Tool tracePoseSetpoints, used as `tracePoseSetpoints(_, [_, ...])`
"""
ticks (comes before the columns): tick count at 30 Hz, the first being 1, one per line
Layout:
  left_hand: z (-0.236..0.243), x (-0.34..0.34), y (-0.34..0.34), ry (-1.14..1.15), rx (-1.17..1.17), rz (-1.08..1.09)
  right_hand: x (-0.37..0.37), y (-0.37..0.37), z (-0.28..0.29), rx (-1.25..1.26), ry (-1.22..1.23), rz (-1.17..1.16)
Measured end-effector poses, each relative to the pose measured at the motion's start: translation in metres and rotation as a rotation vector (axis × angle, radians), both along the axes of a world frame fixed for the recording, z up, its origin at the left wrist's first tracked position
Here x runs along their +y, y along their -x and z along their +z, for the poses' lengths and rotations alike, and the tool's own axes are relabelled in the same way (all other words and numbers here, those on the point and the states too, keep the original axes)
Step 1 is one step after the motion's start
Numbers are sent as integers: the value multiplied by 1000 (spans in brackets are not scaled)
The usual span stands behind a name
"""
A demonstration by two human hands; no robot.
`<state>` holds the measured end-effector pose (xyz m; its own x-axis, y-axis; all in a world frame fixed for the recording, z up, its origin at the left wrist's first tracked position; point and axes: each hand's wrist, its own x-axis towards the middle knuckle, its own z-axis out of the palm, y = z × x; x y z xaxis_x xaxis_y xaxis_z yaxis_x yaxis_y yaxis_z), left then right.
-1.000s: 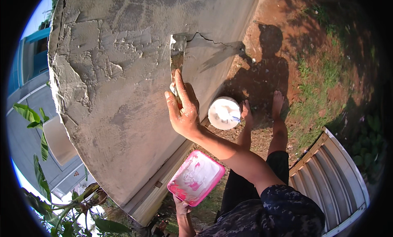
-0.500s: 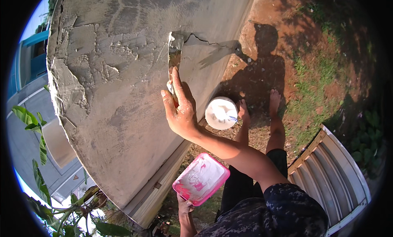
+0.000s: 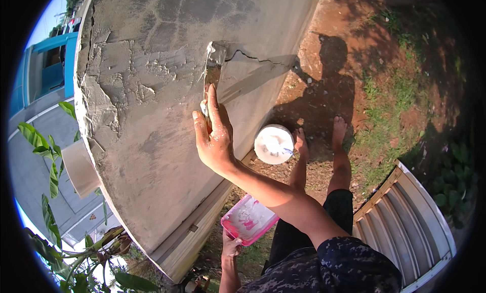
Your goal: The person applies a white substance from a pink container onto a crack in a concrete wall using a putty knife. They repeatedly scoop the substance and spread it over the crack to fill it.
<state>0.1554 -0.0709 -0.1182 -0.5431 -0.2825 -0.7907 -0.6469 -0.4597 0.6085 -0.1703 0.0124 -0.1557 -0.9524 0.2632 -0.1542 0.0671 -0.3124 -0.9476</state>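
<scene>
My right hand [image 3: 216, 141] is closed round the handle of a putty knife [image 3: 212, 73], the index finger stretched along it. Its blade, smeared with pale paste, lies against the grey plastered wall [image 3: 167, 161], beside the left end of a dark crack [image 3: 258, 58]. Specks of paste stick to the hand. Lower down, my left hand [image 3: 231, 244] grips the edge of a pink tray [image 3: 248, 219], whose inside is coated with white paste; my right forearm covers part of it. Rough patches of paste [image 3: 116, 80] cover the wall's upper left.
A white bucket [image 3: 274, 144] with whitish stuff inside stands on the ground by my bare feet, close to the wall's base. A ribbed metal sheet [image 3: 405, 227] leans at the lower right. Leafy plants [image 3: 48, 151] and a blue-framed building lie beyond the wall's left edge.
The view has shifted slightly. My right hand and the putty knife have moved a little left, the blade still by the crack. My right forearm now overlaps more of the pink tray.
</scene>
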Motion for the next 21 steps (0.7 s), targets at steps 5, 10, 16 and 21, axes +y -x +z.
tracePoseSetpoints(5, [-2,10,3,-11,11,24,-8,-40,32,95,50,153])
tracePoseSetpoints(10, [-2,19,15,-31,24,-28,16,-50,29,246,29,49])
tracePoseSetpoints(16, [-7,28,15,-68,74,-14,22,-31,32,179,-27,139])
tracePoseSetpoints(21, [-23,33,14,-57,62,-46,36,-61,60,331,17,264])
